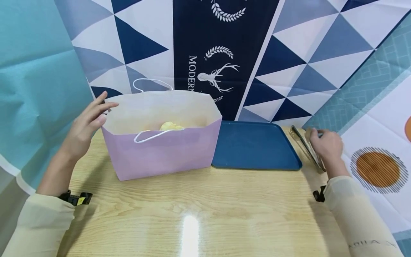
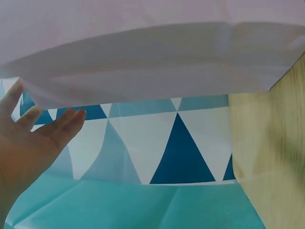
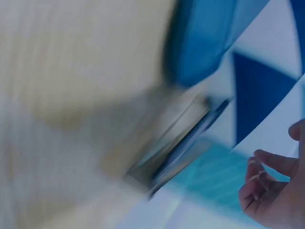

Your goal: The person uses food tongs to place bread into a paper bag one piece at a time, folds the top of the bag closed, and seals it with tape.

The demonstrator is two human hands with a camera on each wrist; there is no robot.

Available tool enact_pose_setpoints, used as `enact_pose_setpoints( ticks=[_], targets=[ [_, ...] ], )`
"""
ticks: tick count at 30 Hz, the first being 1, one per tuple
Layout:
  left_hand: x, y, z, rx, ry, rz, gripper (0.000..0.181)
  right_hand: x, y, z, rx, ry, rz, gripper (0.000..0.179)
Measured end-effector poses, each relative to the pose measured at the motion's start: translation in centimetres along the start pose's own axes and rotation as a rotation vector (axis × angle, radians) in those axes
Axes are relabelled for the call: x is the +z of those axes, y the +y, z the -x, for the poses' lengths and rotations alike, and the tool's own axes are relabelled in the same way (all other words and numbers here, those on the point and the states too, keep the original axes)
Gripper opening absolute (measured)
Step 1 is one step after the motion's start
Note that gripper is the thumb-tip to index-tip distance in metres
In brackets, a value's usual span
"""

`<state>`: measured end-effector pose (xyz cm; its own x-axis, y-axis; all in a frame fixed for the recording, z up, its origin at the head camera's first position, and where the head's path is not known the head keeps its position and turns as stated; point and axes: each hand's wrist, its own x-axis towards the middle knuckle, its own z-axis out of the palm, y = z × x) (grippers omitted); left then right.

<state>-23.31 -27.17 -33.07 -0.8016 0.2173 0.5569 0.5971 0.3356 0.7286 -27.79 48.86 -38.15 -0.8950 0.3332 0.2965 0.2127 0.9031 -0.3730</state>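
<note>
A lilac paper bag (image 1: 167, 153) stands open on the table, with white cord handles (image 1: 158, 135). Inside it shows a pale yellow lump (image 1: 171, 126), mostly hidden by the front wall. My left hand (image 1: 82, 128) is at the bag's left rim, fingers spread; the left wrist view shows its fingertips (image 2: 78, 114) right by the bag's edge. On the far right, metal tongs (image 1: 306, 148) lie beside a blue tray. My right hand (image 1: 327, 144) hovers over them, fingers loosely bent; in the right wrist view it is apart from the tongs (image 3: 176, 143), holding nothing.
The blue tray (image 1: 257, 146) lies between the bag and the tongs. A patterned cloth (image 1: 221, 53) hangs behind them, with teal cloth (image 1: 38, 96) at left. Bare wooden table (image 1: 199, 200) extends in front of the bag.
</note>
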Motion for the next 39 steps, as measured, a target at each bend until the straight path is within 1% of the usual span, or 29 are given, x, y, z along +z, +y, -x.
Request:
enact_pose_setpoints(
  ticks=[2, 3, 4, 6, 8, 10, 12, 13, 15, 16, 18, 20, 23, 26, 29, 33, 36, 39],
  targets=[
    [0.1, 0.1, 0.3, -0.017, -0.011, 0.009, 0.050, 0.2, -2.0, 0.1, -0.073, 0.054, -0.090, 0.068],
    [0.3, 0.2, 0.4, -0.030, -0.012, 0.027, 0.052, 0.4, -3.1, 0.3, -0.110, 0.058, -0.139, 0.064],
    [0.4, 0.2, 0.6, -0.041, -0.013, 0.069, 0.054, 0.5, -4.3, 0.5, -0.140, 0.049, -0.195, 0.062],
    [0.9, 0.2, 0.9, -0.076, -0.001, 0.187, 0.059, 0.7, -6.8, 1.2, -0.202, -0.010, -0.307, 0.061],
    [1.5, 0.1, 1.4, -0.116, 0.027, 0.311, 0.063, 1.2, -9.5, 1.9, -0.269, -0.113, -0.452, 0.061],
    [2.1, 0.0, 2.0, -0.155, 0.054, 0.434, 0.065, 1.9, -12.2, 2.9, -0.317, -0.244, -0.617, 0.062],
    [2.5, 0.0, 2.7, -0.193, 0.068, 0.497, 0.063, 2.8, -14.8, 4.3, -0.352, -0.378, -0.768, 0.061],
    [2.6, 0.0, 3.0, -0.214, 0.067, 0.520, 0.063, 3.2, -15.9, 5.0, -0.353, -0.445, -0.832, 0.062],
    [2.7, -0.2, 3.7, -0.260, 0.047, 0.564, 0.063, 4.2, -18.1, 6.6, -0.349, -0.565, -0.941, 0.065],
    [2.7, -0.3, 4.0, -0.283, 0.031, 0.571, 0.064, 4.7, -19.0, 7.5, -0.344, -0.616, -0.976, 0.067],
    [3.1, -0.4, 4.6, -0.354, 0.011, 0.591, 0.067, 5.8, -20.6, 9.1, -0.347, -0.715, -1.014, 0.070],
    [3.6, -0.6, 5.3, -0.444, -0.019, 0.580, 0.068, 6.8, -21.8, 10.6, -0.348, -0.801, -1.024, 0.073],
    [4.6, -0.5, 6.4, -0.588, -0.042, 0.548, 0.074, 7.9, -23.3, 12.7, -0.336, -0.895, -1.016, 0.078],
    [5.3, -0.2, 7.2, -0.682, -0.067, 0.521, 0.081, 8.6, -24.3, 14.4, -0.306, -0.978, -1.054, 0.081],
    [5.9, 0.0, 7.4, -0.707, -0.064, 0.525, 0.083, 9.1, -25.0, 15.5, -0.280, -1.011, -1.089, 0.083],
    [6.3, -0.1, 7.2, -0.718, -0.042, 0.545, 0.082, 9.3, -25.5, 15.8, -0.247, -0.999, -1.135, 0.081],
    [6.2, -0.7, 6.6, -0.720, -0.028, 0.576, 0.081, 9.5, -26.0, 15.6, -0.234, -0.997, -1.170, 0.078],
    [6.0, -1.7, 5.7, -0.717, -0.017, 0.622, 0.079, 9.9, -26.7, 15.1, -0.219, -0.983, -1.190, 0.078]
  ],
)
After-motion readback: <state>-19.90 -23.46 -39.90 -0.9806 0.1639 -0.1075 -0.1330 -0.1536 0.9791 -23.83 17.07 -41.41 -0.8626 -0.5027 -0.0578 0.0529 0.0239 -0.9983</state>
